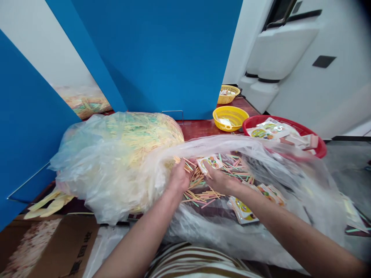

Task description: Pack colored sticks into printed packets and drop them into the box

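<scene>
My left hand (179, 178) is closed round a few thin, pastel-coloured sticks (188, 166), their ends poking out past the fingers. My right hand (217, 180) pinches a small white printed packet (213, 161) by its near edge, just right of the left hand. Below both hands, loose orange, pink and green sticks (203, 196) lie scattered over a dark surface inside an opened clear plastic bag (307, 200). Near my right forearm lie a stack of printed packets (243, 211) and more packets (271, 194), partly covered by the arm.
At left a large clear bag (116, 162) bulges with similar sticks. Behind stand a yellow basket (231, 116), another yellow basket (227, 98) and a red basket (320, 144) holding packets. A blue panel (162, 58) rises behind; a cardboard box (66, 243) sits lower left.
</scene>
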The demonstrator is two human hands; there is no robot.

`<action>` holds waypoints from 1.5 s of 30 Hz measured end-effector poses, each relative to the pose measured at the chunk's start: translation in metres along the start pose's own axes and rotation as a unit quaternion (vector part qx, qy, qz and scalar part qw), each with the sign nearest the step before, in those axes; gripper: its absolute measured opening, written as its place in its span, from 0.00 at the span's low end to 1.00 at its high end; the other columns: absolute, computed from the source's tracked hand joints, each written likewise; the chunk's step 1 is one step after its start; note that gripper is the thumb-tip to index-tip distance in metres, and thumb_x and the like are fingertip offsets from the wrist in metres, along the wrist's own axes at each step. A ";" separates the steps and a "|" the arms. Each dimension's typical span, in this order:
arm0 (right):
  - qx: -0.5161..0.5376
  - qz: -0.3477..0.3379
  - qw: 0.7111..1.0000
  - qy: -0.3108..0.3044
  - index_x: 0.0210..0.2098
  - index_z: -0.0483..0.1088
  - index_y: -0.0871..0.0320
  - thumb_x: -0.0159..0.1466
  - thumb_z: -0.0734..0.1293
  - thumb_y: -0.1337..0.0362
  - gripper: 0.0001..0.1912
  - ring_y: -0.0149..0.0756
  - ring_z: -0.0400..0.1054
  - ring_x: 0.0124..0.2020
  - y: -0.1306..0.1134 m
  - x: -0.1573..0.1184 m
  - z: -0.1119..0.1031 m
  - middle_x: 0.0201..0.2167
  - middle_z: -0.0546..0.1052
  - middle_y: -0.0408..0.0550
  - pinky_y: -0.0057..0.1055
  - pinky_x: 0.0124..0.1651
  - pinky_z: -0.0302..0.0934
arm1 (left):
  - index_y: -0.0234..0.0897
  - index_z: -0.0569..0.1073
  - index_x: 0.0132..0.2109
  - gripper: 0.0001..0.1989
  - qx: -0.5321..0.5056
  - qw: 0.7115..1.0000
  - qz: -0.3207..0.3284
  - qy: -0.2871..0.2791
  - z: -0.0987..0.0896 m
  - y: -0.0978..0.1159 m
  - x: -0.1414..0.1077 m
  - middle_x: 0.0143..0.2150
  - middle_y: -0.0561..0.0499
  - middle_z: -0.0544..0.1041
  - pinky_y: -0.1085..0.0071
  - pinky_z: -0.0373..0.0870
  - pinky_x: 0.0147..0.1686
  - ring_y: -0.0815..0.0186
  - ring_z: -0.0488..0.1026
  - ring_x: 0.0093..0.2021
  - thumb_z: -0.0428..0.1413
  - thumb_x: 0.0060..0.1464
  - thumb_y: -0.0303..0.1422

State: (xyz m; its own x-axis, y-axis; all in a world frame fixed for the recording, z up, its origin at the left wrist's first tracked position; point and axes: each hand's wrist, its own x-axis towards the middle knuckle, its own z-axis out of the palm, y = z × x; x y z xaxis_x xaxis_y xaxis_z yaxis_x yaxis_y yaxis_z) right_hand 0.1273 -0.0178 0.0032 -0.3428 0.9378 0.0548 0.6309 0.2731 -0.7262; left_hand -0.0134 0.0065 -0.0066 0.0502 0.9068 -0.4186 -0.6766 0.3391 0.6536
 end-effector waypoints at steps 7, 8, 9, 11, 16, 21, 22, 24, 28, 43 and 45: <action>-0.041 -0.013 0.992 0.120 0.32 0.68 0.60 0.60 0.54 0.70 0.11 0.32 0.64 0.29 -0.016 0.006 0.018 0.27 0.71 0.47 0.27 0.35 0.58 | 0.33 0.70 0.36 0.07 -0.044 0.997 0.008 -0.058 0.011 -0.016 -0.012 0.31 0.52 0.75 0.74 0.67 0.37 0.70 0.72 0.32 0.56 0.49 0.31; -0.054 -0.011 0.990 0.129 0.30 0.67 0.61 0.60 0.53 0.71 0.12 0.32 0.63 0.28 -0.019 0.008 0.023 0.26 0.71 0.47 0.27 0.34 0.58 | 0.34 0.70 0.37 0.09 -0.039 0.997 0.007 -0.069 0.012 -0.021 -0.014 0.32 0.52 0.75 0.73 0.67 0.38 0.70 0.72 0.33 0.58 0.48 0.32; -0.073 -0.009 0.989 0.131 0.30 0.67 0.61 0.60 0.53 0.72 0.12 0.32 0.63 0.28 -0.021 0.008 0.027 0.26 0.71 0.48 0.27 0.34 0.57 | 0.35 0.70 0.39 0.12 -0.025 0.996 -0.002 -0.081 0.012 -0.024 -0.015 0.33 0.52 0.75 0.73 0.67 0.38 0.69 0.72 0.34 0.59 0.46 0.34; -0.109 -0.005 0.989 0.102 0.30 0.68 0.61 0.60 0.54 0.72 0.12 0.32 0.63 0.27 -0.022 0.006 0.025 0.26 0.72 0.48 0.27 0.33 0.57 | 0.36 0.69 0.39 0.15 0.016 0.996 -0.021 -0.091 0.008 -0.025 -0.017 0.32 0.53 0.74 0.72 0.67 0.35 0.69 0.71 0.32 0.61 0.44 0.37; -0.165 -0.067 0.970 0.164 0.34 0.68 0.61 0.64 0.55 0.65 0.12 0.36 0.64 0.35 -0.021 -0.008 -0.013 0.33 0.71 0.53 0.31 0.39 0.58 | 0.37 0.67 0.35 0.12 0.244 0.958 -0.022 -0.148 0.001 -0.009 -0.022 0.24 0.56 0.70 0.74 0.63 0.26 0.72 0.65 0.23 0.55 0.49 0.41; -0.246 -0.096 0.964 0.033 0.35 0.68 0.60 0.61 0.57 0.72 0.09 0.36 0.62 0.34 -0.021 -0.026 -0.011 0.33 0.69 0.52 0.31 0.39 0.60 | 0.34 0.69 0.27 0.03 0.497 0.815 0.035 -0.295 0.001 -0.010 -0.029 0.23 0.55 0.70 0.72 0.64 0.34 0.70 0.64 0.28 0.53 0.43 0.23; -0.245 -0.079 0.966 0.015 0.34 0.68 0.60 0.60 0.57 0.73 0.10 0.35 0.62 0.33 -0.020 -0.029 -0.005 0.32 0.69 0.51 0.30 0.37 0.60 | 0.34 0.69 0.28 0.05 0.504 0.810 0.041 -0.297 0.001 -0.012 -0.029 0.25 0.54 0.71 0.72 0.64 0.37 0.69 0.65 0.31 0.51 0.42 0.21; -0.213 -0.046 0.976 0.019 0.35 0.68 0.62 0.61 0.56 0.74 0.10 0.34 0.62 0.34 -0.017 -0.034 0.006 0.33 0.69 0.51 0.29 0.38 0.60 | 0.33 0.71 0.31 0.10 0.511 0.806 0.039 -0.296 0.001 -0.015 -0.029 0.30 0.53 0.73 0.70 0.64 0.41 0.67 0.66 0.35 0.48 0.40 0.20; -0.085 -0.050 0.990 0.098 0.32 0.68 0.60 0.62 0.59 0.70 0.06 0.33 0.62 0.37 -0.009 -0.039 0.009 0.34 0.69 0.49 0.29 0.42 0.59 | 0.33 0.72 0.38 0.17 0.508 0.807 0.047 -0.298 0.009 -0.017 -0.031 0.34 0.52 0.74 0.68 0.63 0.46 0.65 0.67 0.39 0.47 0.39 0.20; -0.159 0.052 0.984 0.053 0.23 0.64 0.59 0.51 0.56 0.79 0.11 0.31 0.61 0.26 0.047 -0.050 -0.027 0.25 0.70 0.47 0.27 0.31 0.57 | 0.38 0.69 0.27 0.13 0.691 0.689 0.189 -0.110 0.045 -0.016 0.045 0.40 0.43 0.75 0.60 0.56 0.54 0.49 0.64 0.53 0.64 0.31 0.27; -0.128 0.051 0.988 0.064 0.22 0.64 0.58 0.54 0.57 0.74 0.09 0.31 0.62 0.25 0.048 -0.048 -0.032 0.22 0.70 0.45 0.28 0.31 0.58 | 0.38 0.68 0.25 0.16 0.702 0.682 0.179 -0.103 0.048 -0.019 0.060 0.38 0.44 0.76 0.61 0.59 0.52 0.48 0.65 0.53 0.67 0.26 0.30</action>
State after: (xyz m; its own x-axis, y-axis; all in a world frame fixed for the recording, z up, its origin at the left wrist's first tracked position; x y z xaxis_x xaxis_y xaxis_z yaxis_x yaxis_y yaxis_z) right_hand 0.1962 -0.0430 -0.0124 -0.1869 0.9784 0.0888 0.8190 0.2051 -0.5359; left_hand 0.0374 0.0664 -0.0141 0.2660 0.9613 -0.0718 0.6898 -0.1378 0.7108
